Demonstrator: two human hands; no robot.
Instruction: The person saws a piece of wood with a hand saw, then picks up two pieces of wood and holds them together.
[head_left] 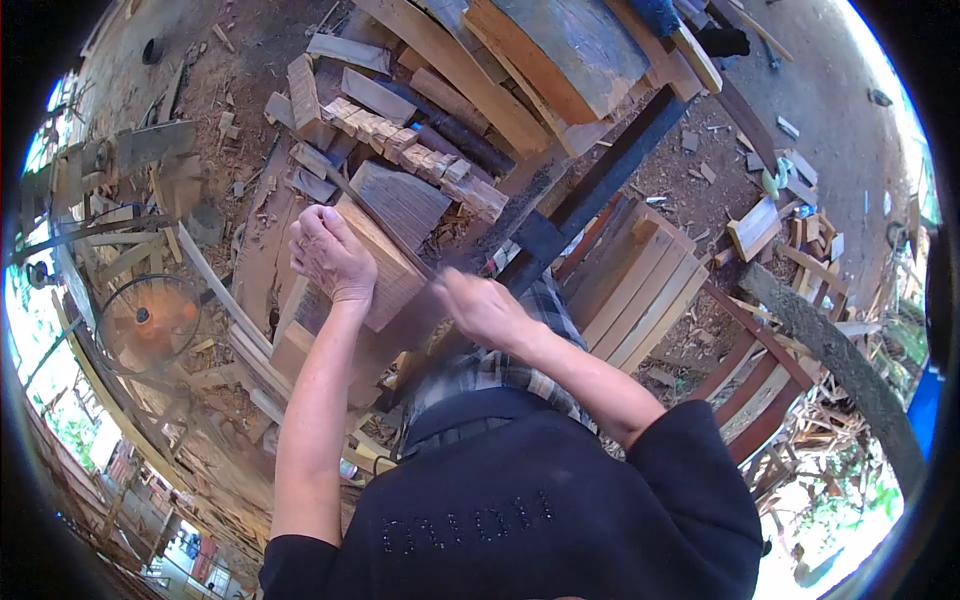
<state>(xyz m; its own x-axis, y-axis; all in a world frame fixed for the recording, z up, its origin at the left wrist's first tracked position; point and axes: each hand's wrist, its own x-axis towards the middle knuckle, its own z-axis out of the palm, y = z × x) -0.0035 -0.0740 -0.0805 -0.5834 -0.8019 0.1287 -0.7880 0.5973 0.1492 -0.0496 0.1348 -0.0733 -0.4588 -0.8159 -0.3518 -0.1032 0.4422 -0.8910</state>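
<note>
My left hand [332, 255] rests on the left end of a thick wooden block [385, 262], its fingers bent around the edge. Beside the block's right end is my right hand [480, 308], closed around the near end of a long thin dark tool [375, 215] that runs up and left along the block. The hand is slightly blurred, and the part of the tool inside it is hidden. A grey wedge-shaped wood piece [400, 203] lies just beyond the tool.
Rough carved wood [420, 160] and offcuts lie ahead. Large planks [560, 50] stand at the upper right. Stacked boards [645, 285] are right of my lap. A fan [145, 318] stands at left. A red-brown slatted frame [750, 380] is at right.
</note>
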